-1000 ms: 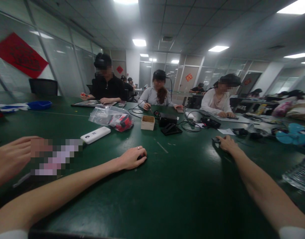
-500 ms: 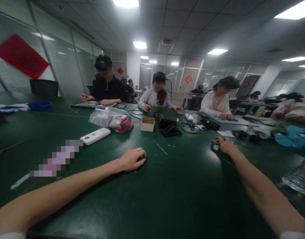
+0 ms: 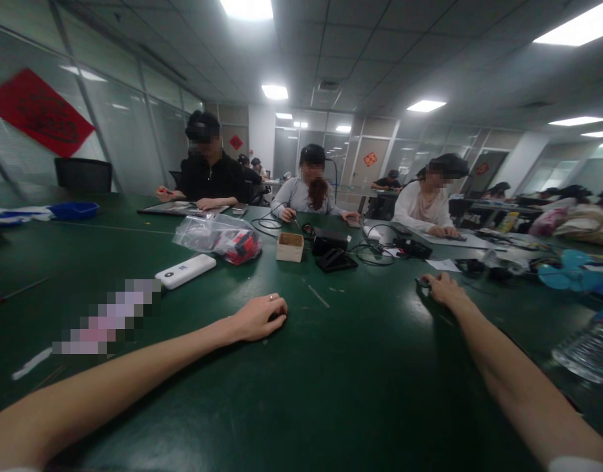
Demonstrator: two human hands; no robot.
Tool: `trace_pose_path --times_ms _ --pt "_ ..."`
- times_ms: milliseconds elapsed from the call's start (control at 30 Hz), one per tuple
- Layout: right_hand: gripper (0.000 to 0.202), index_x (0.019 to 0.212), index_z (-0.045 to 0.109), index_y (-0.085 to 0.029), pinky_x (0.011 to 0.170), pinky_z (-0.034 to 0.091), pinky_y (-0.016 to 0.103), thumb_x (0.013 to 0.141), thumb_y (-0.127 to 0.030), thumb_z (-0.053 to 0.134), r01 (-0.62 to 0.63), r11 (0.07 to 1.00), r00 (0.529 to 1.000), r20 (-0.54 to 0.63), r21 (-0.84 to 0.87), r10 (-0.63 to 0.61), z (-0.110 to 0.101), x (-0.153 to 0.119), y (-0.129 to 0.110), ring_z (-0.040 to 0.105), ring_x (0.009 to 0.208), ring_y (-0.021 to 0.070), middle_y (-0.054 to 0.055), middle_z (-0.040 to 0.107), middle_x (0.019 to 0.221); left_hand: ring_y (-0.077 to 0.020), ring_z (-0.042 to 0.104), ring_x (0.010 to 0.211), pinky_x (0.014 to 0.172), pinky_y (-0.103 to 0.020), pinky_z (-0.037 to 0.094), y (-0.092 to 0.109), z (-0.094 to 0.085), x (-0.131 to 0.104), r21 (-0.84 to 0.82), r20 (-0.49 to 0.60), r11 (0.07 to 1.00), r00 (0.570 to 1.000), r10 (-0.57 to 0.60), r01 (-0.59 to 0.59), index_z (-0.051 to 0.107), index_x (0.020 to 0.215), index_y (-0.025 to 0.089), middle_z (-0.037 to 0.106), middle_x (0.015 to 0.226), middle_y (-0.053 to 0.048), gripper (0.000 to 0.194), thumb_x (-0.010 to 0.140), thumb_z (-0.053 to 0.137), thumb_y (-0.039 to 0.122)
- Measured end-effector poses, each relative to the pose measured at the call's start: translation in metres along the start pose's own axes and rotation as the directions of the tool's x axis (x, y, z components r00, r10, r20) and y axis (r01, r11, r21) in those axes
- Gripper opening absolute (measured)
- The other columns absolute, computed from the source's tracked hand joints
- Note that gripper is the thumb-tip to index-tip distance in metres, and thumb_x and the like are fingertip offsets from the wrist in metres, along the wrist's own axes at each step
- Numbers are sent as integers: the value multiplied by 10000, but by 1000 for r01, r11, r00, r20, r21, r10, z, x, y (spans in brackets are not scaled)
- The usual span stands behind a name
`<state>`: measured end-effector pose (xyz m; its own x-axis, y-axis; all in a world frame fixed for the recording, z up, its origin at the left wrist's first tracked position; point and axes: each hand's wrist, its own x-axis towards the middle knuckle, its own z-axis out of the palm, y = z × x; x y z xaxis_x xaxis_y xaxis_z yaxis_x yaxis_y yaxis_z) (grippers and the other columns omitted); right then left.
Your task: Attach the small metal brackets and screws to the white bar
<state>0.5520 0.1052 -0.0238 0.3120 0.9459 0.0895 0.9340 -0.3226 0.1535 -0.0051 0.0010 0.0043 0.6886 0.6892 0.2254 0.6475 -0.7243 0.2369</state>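
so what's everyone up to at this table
The camera wearer's left hand rests curled on the green table; whether it holds anything is hidden. The right hand has its fingers at a small dark object, too small to identify. Between and beyond the hands stand a small open box and a black box. Across the table sit a person in black, one in grey and one in white, hands at the tabletop.
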Motion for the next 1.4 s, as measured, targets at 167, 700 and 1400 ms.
trace_pose_path --times_ms 167,700,1400 --pt "523 1369 364 -322 828 454 425 860 -241 457 1 1000 1000 -1 -4 -1 -3 -2 -1 520 1069 318 139 414 1239 -168 567 776 705 -273 428 -1 1 -1 4 -7 1000 1000 0 0 554 951 198 577 889 -32 156 878 447 286" --pt "487 1328 420 -307 804 451 409 858 -179 416 6 1000 1000 -30 7 -6 0 -3 -2 530 1038 310 140 424 1217 -162 562 783 694 -267 418 0 0 -2 -4 2 1000 1000 -15 15 549 947 201 581 908 -31 143 880 451 281" --pt "545 1357 404 -357 828 453 445 840 -187 424 7 1000 1000 1 9 -7 0 1 -2 520 1079 316 127 438 1240 -164 560 770 692 -269 418 0 1 -2 6 -4 1000 1000 -11 11 547 948 204 584 890 -32 144 879 448 281"
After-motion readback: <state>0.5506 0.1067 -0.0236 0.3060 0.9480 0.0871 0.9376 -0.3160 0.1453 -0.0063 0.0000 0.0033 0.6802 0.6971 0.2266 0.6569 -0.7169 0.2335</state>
